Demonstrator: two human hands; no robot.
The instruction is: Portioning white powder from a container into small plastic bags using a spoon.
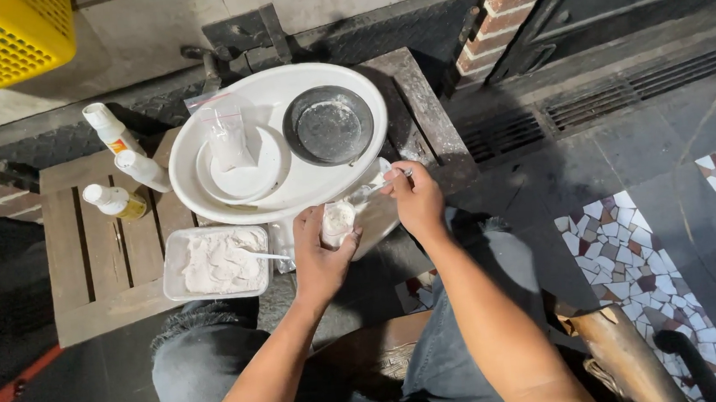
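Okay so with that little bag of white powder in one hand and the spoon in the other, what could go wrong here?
The small clear bag of white powder is held by the left hand past the wooden table's edge, so spills may land on the grey jeans. The right hand tips the white plastic spoon near the bag's narrow mouth; powder could miss. The rectangular clear tray of powder sits uncovered near the table edge.

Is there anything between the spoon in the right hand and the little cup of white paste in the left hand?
Nothing visible. The right hand holds the spoon just above the small cup gripped by the left hand, with only open air between them. The white tray sits behind them, not between.
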